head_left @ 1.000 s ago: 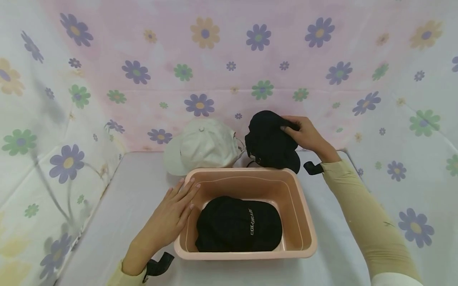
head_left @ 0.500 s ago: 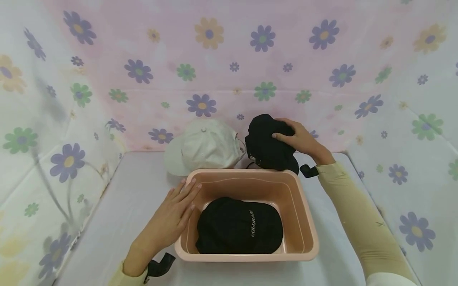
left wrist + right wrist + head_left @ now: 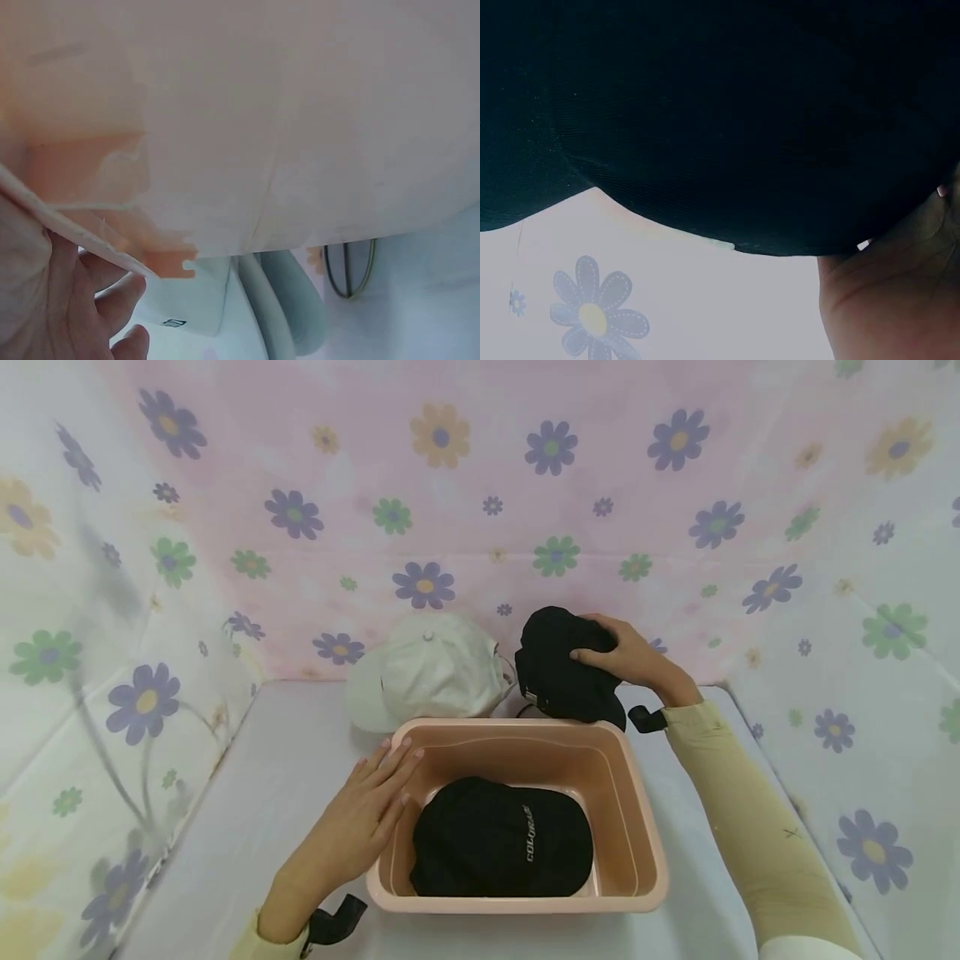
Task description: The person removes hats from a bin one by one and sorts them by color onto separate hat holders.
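My right hand (image 3: 630,652) grips the crown of a black baseball cap (image 3: 558,668) behind the tub, thumb in front and the other fingers behind it. Its brim points down at the lower right. In the right wrist view the dark cap (image 3: 742,135) fills the top, with part of the palm at right. My left hand (image 3: 363,822) rests on the left rim of a peach plastic tub (image 3: 637,810), fingers straight and reaching over it. The left wrist view shows the tub's outer wall (image 3: 225,135) and fingertips by the rim. Inside the tub lies another black cap (image 3: 495,839) with white lettering.
A white baseball cap (image 3: 435,664) sits behind the tub's left side, beside the black cap. The white tabletop (image 3: 292,735) meets flower-print cloth walls (image 3: 480,535) at the back and sides. A thin loop (image 3: 349,274) shows in the left wrist view.
My right hand has shifted left and slightly down, from the black cap's right edge onto its crown. The cap has settled a little lower. The left hand stays on the rim.
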Tool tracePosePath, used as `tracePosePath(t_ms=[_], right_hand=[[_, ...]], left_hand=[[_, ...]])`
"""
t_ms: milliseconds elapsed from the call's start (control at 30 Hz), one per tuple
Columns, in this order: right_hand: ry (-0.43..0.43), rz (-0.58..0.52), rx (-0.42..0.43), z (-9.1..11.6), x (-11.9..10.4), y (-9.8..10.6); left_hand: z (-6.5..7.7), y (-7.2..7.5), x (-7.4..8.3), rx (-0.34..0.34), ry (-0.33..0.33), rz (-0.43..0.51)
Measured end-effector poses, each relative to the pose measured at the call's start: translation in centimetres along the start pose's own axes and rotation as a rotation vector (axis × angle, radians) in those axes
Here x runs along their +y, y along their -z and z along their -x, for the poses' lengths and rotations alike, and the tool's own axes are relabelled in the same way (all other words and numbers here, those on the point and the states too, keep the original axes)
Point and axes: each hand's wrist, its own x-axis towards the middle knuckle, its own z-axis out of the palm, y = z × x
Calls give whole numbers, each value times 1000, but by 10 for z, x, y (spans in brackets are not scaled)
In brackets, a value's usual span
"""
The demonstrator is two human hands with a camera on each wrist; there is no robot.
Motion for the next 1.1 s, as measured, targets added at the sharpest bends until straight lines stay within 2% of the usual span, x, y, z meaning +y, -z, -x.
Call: tracePosePath(t_ms=[167, 267, 367, 433, 533, 600, 667, 767, 867, 933, 1000, 1100], right_hand=[[-12, -7, -11, 2, 1, -2], [-13, -2, -21, 3, 1, -2], [-21, 27, -26, 3, -3, -1], [-17, 91, -37, 4, -7, 0], [-8, 219, -40, 8, -19, 4], [8, 279, -34, 14, -29, 9], [16, 284, -9, 22, -39, 15], [27, 215, 52, 37, -46, 25], [52, 115, 143, 50, -40, 31], [66, 44, 198, 57, -30, 31], [60, -9, 252, 62, -15, 27], [1, -68, 311, 66, 11, 17]], left_hand=[[1, 0, -1, -7, -6, 7], [0, 6, -4, -23, -16, 41], [-3, 22, -7, -40, -14, 83], [-7, 38, -6, -43, -3, 118], [-17, 59, -1, 6, -38, 187], [-29, 69, 5, 55, -94, 262], [-44, 76, 12, 88, -159, 367], [-72, 82, 22, 51, -201, 555], [-102, 80, 28, -45, -186, 709], [-121, 76, 30, -97, -166, 780], [-138, 69, 32, -129, -142, 839], [-161, 57, 35, -144, -84, 919]])
